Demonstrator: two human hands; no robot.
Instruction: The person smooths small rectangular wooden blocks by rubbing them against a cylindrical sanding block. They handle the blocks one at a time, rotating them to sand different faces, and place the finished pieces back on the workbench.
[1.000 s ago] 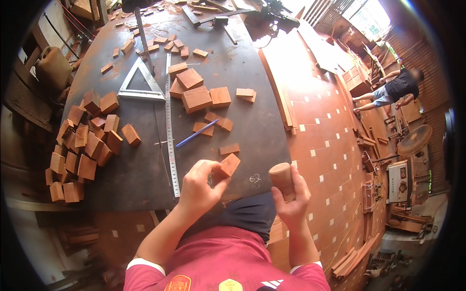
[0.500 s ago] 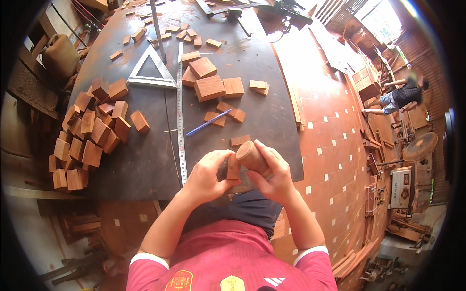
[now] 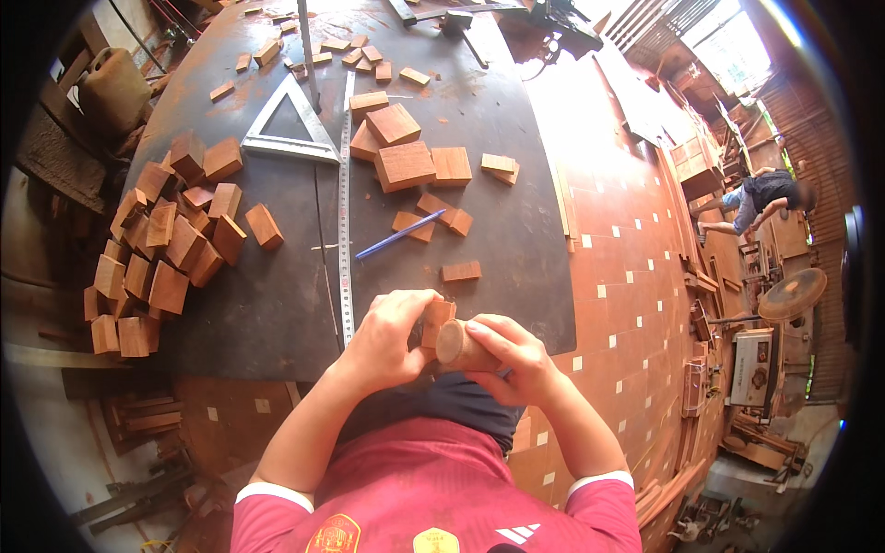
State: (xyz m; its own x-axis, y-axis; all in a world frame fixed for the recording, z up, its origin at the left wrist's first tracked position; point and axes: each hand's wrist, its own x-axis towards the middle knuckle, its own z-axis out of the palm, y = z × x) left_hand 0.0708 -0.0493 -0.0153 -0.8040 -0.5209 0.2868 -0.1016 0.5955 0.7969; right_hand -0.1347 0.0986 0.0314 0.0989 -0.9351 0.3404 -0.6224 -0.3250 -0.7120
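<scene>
My left hand (image 3: 391, 337) pinches a small reddish wooden block (image 3: 435, 321) just past the table's near edge. In my right hand (image 3: 518, 356) is a round, light-brown wooden cylinder (image 3: 458, 345), its flat end turned toward the block. The cylinder overlaps the block's lower part from this view; whether they touch, I cannot tell. On the table beyond my hands lies a loose small block (image 3: 461, 272). A blue pen (image 3: 401, 234) rests across two other flat pieces (image 3: 445, 213), left of which runs a tape measure (image 3: 345, 230).
A pile of wooden blocks (image 3: 169, 288) covers the table's left side. Larger blocks (image 3: 405, 166) sit mid-table near a metal triangle square (image 3: 291, 146). Small offcuts (image 3: 355, 57) scatter at the far end. Another person (image 3: 765, 198) bends over at the far right.
The cylinder has moved left and toward me, now partly covering the block. My right fingers have shifted their grip on it. The other person leans further down.
</scene>
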